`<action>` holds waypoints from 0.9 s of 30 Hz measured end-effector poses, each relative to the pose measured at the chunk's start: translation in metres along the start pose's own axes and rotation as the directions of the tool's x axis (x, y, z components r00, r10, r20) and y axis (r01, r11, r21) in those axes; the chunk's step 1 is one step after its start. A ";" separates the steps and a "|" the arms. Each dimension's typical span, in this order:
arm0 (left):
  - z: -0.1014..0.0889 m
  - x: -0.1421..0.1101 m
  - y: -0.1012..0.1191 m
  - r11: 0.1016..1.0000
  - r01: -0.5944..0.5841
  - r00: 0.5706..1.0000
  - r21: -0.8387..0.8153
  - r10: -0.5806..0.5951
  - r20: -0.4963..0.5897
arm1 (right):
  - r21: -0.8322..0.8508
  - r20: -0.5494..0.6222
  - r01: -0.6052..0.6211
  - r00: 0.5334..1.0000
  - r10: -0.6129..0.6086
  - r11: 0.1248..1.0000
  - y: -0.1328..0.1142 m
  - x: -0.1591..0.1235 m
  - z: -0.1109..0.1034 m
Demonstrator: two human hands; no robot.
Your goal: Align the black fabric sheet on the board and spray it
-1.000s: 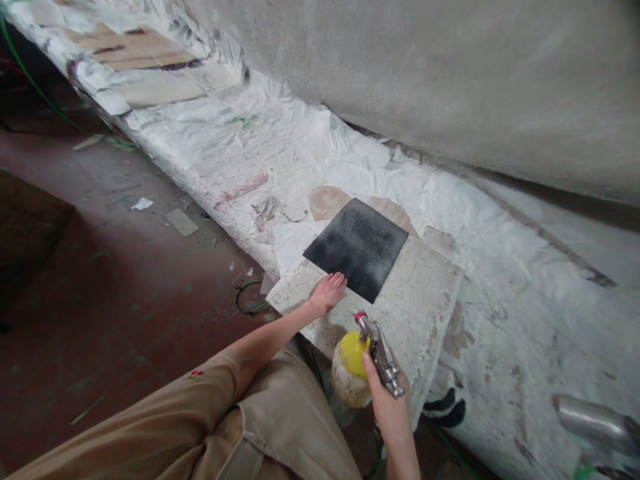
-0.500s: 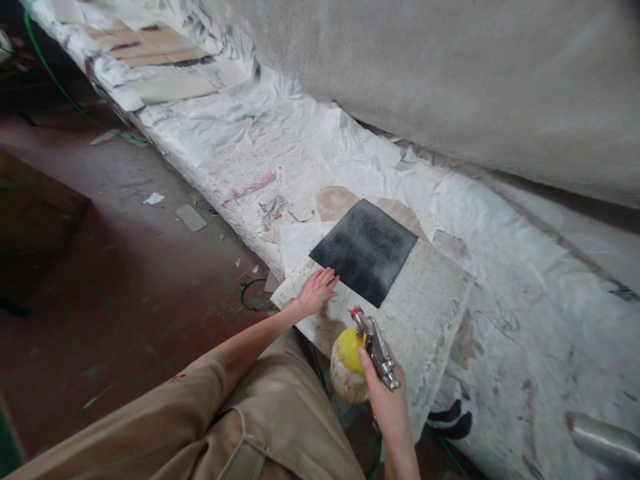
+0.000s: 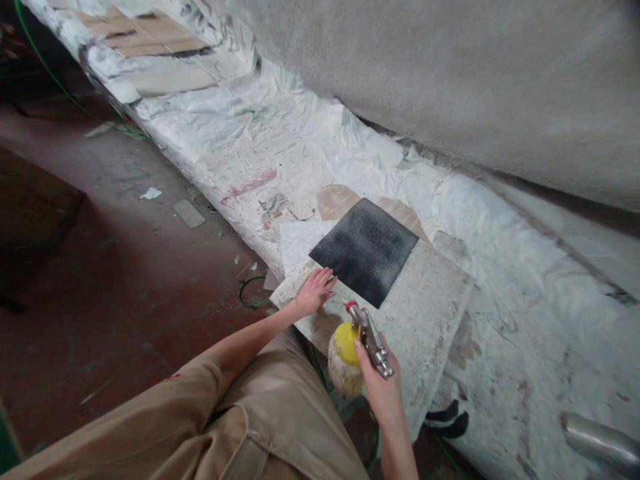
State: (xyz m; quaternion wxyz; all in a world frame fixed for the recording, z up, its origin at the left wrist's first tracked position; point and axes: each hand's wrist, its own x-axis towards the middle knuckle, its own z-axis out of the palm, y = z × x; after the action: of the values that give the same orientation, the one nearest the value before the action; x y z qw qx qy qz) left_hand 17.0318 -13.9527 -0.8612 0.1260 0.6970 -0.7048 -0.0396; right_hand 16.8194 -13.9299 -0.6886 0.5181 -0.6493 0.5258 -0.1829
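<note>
A dark grey square tile (image 3: 364,249) lies on a paint-speckled board (image 3: 425,313) on a low bench covered in white sheeting. My left hand (image 3: 314,292) rests flat on the board, fingers spread, fingertips touching the tile's near left edge. My right hand (image 3: 379,387) is closed around a metal spray gun (image 3: 369,333) with a red-tipped nozzle and a yellow-topped cup (image 3: 345,357). The nozzle sits just short of the tile's near corner.
The crumpled white sheeting (image 3: 240,133) runs along the bench toward tan boards (image 3: 150,40) at the far left. A grey textured wall (image 3: 450,67) rises behind. Reddish floor (image 3: 115,267) with scraps and a green hose (image 3: 249,293) lies to the left. A metal cylinder (image 3: 600,443) shows at bottom right.
My right hand has carried the spray gun slightly left and closer to the tile. My left hand has slid a little left along the tile's edge.
</note>
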 end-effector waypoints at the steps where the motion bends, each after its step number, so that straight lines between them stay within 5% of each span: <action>1: 0.000 0.000 0.000 1.000 -0.003 1.000 -0.001 0.003 0.002 | -0.006 0.000 0.000 1.000 0.000 1.000 0.000 0.000 -0.001; 19: -0.003 -0.002 -0.001 0.997 0.004 0.999 -0.083 -0.001 0.043 | -0.004 -0.011 -0.001 1.000 0.001 1.000 -0.016 0.014 0.004; 27: -0.006 -0.001 0.003 0.998 0.048 0.998 -0.051 -0.046 0.045 | 0.001 0.081 0.057 0.995 -0.057 0.998 -0.008 0.025 -0.014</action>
State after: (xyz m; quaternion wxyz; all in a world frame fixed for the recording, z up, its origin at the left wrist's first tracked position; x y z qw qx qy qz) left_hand 17.0305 -13.9505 -0.8547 0.1277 0.7088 -0.6896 -0.0759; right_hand 16.8221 -13.9593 -0.6839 0.5333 -0.6712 0.4858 -0.1709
